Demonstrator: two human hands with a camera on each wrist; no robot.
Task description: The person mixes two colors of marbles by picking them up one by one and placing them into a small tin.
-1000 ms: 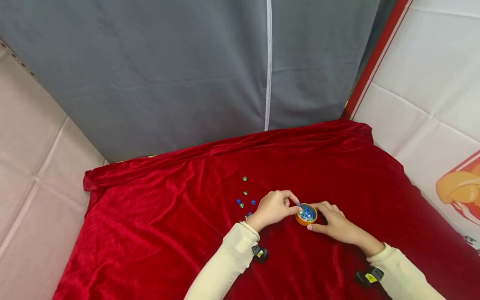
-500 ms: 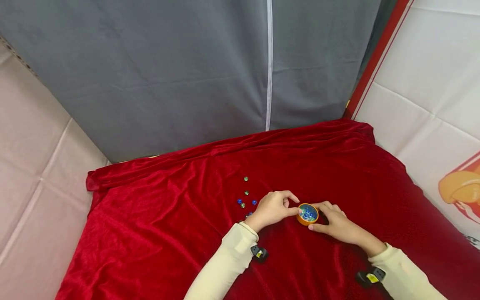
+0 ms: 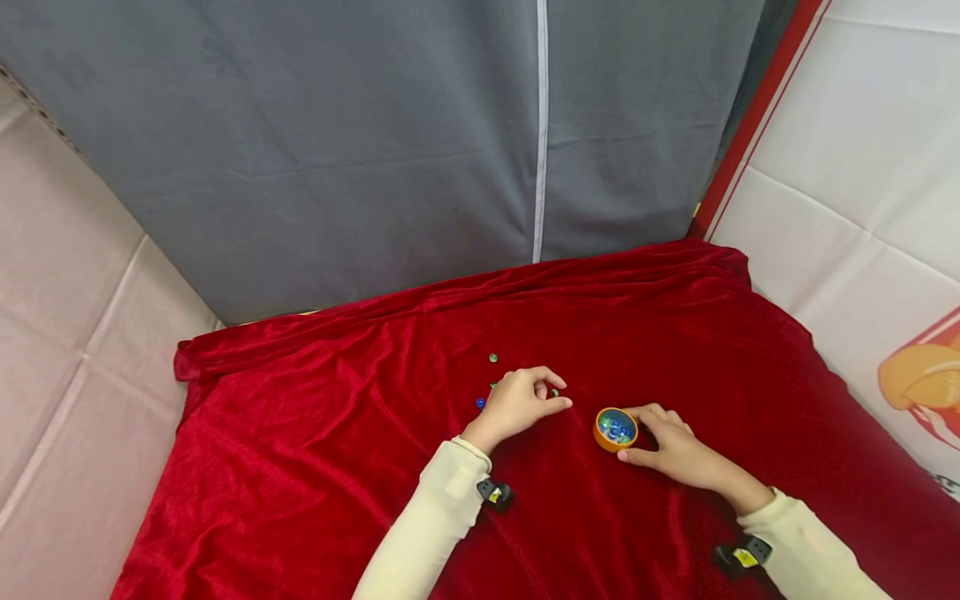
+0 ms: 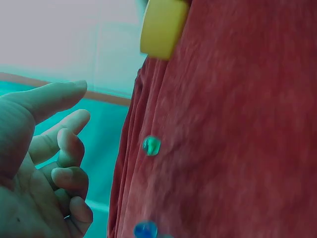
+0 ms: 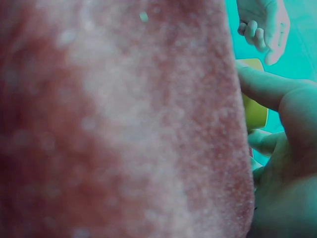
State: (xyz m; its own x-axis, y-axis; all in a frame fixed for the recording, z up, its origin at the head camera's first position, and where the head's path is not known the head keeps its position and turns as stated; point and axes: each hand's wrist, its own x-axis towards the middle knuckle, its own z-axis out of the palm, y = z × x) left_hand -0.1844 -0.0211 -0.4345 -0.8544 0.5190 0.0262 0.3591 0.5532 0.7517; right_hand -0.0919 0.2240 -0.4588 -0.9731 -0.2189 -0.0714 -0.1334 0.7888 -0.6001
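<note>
A small round orange bowl (image 3: 602, 441) stands on the red cloth with several blue and green glass marbles inside. My right hand (image 3: 677, 450) grips it from the right, thumb at the near side and fingers round the far side. To the bowl's left, my left hand (image 3: 517, 406) hovers with thumb and index finger apart, holding nothing. A green marble (image 3: 555, 392) shows in the gap between these two fingers. In the left wrist view, a green marble (image 4: 151, 146) lies on the cloth, apart from the fingertips (image 4: 79, 87).
Beyond the left hand lies another green marble (image 3: 492, 357). A blue marble (image 3: 481, 403) sits by its back, and a further green marble is partly hidden there. The rumpled red cloth (image 3: 322, 450) covers the table up to a grey curtain (image 3: 360, 150).
The blue marble that my left fingers pinched at the bowl's rim has left them. That hand has since moved left and away from the bowl. My right hand keeps its hold.
</note>
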